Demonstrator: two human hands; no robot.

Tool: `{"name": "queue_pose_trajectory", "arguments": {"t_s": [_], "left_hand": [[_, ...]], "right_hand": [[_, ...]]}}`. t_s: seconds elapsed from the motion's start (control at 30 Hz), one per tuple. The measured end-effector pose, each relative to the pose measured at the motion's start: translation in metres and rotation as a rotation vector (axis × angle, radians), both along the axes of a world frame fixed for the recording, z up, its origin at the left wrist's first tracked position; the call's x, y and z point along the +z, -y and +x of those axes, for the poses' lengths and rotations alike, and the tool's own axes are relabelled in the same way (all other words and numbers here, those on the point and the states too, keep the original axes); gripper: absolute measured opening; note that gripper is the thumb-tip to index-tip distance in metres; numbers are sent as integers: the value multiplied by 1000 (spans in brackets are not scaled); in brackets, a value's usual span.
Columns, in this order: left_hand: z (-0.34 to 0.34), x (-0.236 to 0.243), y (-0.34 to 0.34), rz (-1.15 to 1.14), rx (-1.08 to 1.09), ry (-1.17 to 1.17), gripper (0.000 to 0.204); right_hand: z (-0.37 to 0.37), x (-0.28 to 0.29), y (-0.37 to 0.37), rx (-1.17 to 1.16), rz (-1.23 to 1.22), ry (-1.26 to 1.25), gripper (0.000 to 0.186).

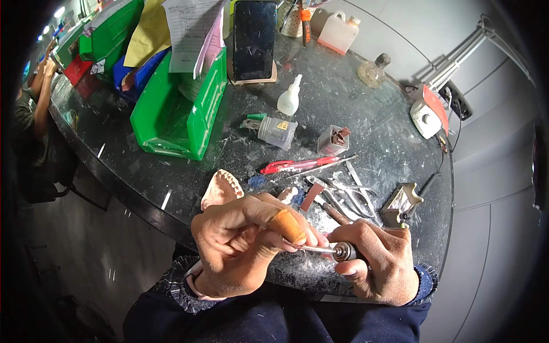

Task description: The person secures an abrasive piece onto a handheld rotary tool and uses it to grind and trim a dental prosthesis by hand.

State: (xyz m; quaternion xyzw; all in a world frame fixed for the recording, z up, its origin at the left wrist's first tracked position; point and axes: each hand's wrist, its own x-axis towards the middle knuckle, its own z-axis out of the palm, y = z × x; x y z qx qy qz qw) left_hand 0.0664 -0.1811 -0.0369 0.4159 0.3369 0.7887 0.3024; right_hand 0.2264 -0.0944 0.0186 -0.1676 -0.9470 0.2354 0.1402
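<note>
Grips a rotary handpiece (pixel 345 251) in the right hand (pixel 377 257), low and right of centre in the frame, with fingers curled over the barrel and thumb underneath. Aims the nose toward the left of the frame, straight at the left hand (pixel 237 246). Carries the thin metal shank (pixel 318 249) out along that same long axis, almost level across the picture, dipping only slightly toward the right. Brings the left hand into a pinch at the shank's far end, lower centre of the frame, with fingertips drawn together and the orange finger cover (pixel 287 227) on the upper side. Cannot tell from this angle about any small piece hidden inside that pinch, nor about firm contact with the shank tip. Sets both hands on one line, right to left, with the handpiece body nearer the right hand and the shank's end nearer the left. Note white dust (pixel 306 268) on the worktop (pixel 229 137) just below that line, a pale dental cast (pixel 222 191) above the left hand, and pliers (pixel 346 200) above the gap, toward the right hand.
</note>
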Motion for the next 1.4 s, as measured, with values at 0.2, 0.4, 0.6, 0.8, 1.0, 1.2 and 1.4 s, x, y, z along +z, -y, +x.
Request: {"name": "queue_pose_trajectory", "arguments": {"t_s": [0.2,0.4,0.6,0.8,1.0,1.2,1.4], "left_hand": [[1,-2,0,-1,-6,9,19],[3,-4,0,20,32,-20,18],[-3,-7,10,-62,27,16,11],[-9,-4,7,-121,14,-91,5],[-18,-2,12,-105,34,-339,6],[-39,6,6,-96,120,-580,36],[-60,3,0,235,107,-773,18]], "right_hand": [[1,-1,1,-6,13,14,54],[3,1,2,-8,24,42,53],[1,5,2,0,82,59,34],[2,2,1,-9,69,57,34],[1,4,1,32,6,125,31],[-8,0,-4,-6,-160,94,43],[-8,-3,-4,33,-73,81,38]]}}
